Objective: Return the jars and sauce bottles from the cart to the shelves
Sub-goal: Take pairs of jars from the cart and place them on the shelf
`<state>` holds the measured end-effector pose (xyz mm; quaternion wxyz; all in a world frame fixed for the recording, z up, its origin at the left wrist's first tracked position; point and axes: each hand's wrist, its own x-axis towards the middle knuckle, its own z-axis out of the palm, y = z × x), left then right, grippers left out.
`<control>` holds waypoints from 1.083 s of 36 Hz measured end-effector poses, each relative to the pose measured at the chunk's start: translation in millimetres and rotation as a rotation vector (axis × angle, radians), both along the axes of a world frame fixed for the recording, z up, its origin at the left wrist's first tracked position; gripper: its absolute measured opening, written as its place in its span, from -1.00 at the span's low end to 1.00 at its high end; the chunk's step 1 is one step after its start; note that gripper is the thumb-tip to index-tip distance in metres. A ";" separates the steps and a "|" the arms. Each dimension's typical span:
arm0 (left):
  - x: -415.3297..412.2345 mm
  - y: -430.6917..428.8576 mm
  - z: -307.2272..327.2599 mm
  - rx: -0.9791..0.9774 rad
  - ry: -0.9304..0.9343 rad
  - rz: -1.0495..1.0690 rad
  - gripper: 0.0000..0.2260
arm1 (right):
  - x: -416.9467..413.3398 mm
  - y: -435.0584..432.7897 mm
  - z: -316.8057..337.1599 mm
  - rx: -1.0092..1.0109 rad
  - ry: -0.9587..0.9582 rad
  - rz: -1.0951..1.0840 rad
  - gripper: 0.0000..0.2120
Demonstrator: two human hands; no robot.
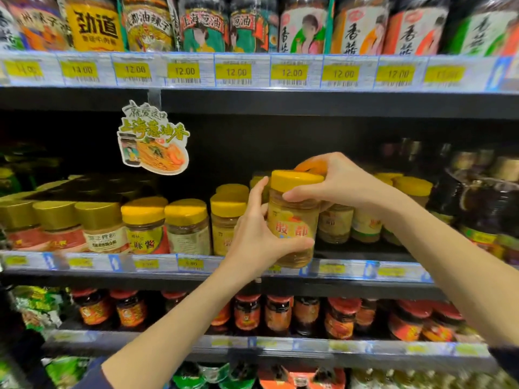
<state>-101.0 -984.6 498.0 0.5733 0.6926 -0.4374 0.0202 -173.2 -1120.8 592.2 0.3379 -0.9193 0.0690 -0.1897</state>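
Though both hands grip, jar label half-hidden.

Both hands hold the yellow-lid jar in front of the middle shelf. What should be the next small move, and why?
Probably ease the jar forward and down into the gap on the middle shelf among the other yellow-lid jars. The left hand cups its body, the right hand grips near the lid, and it looks not yet set down.

We see open shelf room above the yellow-lidded jars; the hanging noodle sign blocks the left side.
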 end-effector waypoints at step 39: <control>52.7 112.9 -66.0 0.709 -0.773 0.393 -0.49 | 73.7 -28.1 -69.6 0.007 0.056 -0.061 -0.15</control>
